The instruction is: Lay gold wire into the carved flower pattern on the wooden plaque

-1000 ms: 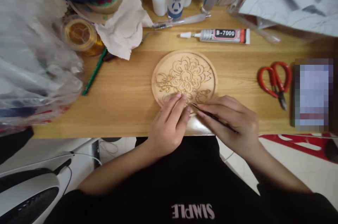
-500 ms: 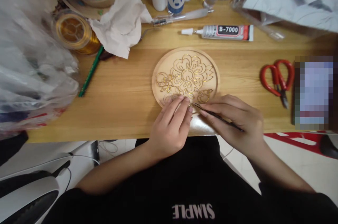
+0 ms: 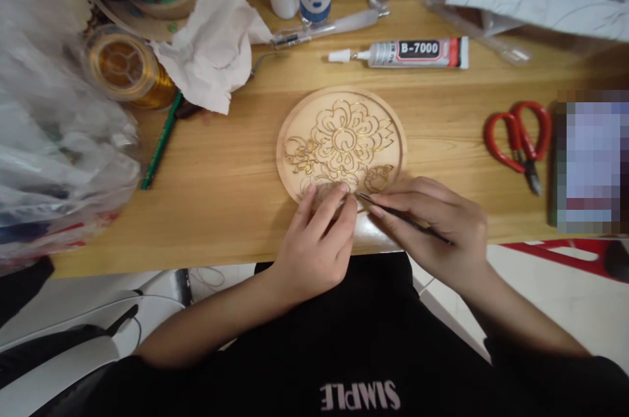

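A round wooden plate (image 3: 291, 132) with a raised rim lies on the desk. Gold wire outlines a large flower (image 3: 344, 139) on it, with smaller motifs around. My left hand (image 3: 319, 240) rests its fingertips on the plate's near part, fingers somewhat apart, covering some of the drawn lines; whether a bit of wire lies beneath them I cannot tell. Black tweezers (image 3: 413, 220) are pinched in my right hand (image 3: 442, 220), with their tips at the plate's near right, close to my left fingertips.
Behind the plate lies a B-7000 glue tube (image 3: 417, 53). Red-handled cutters (image 3: 521, 135) and a blurred-out phone (image 3: 590, 164) are at the right. Crumpled tissue (image 3: 211, 43), a gold wire spool (image 3: 122, 69), a green pencil (image 3: 162, 141) and plastic bags (image 3: 59, 122) occupy the left.
My left fingers have spread apart and shifted slightly on the plate. The tweezers stay almost in place. The whole view has moved a little.
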Tool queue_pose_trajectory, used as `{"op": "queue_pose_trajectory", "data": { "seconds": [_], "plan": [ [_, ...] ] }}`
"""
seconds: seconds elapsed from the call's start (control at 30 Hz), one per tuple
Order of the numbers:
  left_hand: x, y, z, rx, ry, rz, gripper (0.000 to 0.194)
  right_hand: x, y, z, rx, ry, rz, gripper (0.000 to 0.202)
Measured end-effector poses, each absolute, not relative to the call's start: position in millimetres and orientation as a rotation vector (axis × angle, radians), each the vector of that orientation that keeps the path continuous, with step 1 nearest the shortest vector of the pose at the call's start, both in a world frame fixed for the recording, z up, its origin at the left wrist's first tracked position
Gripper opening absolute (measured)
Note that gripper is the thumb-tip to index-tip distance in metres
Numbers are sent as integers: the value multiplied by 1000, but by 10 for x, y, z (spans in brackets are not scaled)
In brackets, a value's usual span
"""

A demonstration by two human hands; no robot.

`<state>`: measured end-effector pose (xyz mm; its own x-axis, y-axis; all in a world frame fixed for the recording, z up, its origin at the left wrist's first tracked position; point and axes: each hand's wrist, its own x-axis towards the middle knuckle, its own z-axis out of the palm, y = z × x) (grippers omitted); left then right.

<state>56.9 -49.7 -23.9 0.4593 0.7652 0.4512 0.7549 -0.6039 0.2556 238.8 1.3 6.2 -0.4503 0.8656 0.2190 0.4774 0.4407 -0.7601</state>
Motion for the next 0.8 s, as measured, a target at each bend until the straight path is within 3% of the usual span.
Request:
{"op": "queue_pose_trajectory", "data": {
  "seconds": [0.8],
  "plan": [
    [552,-502,-253,2678,1380,839,16,2435,154,141,-1012,-2288,783,18]
  ]
}}
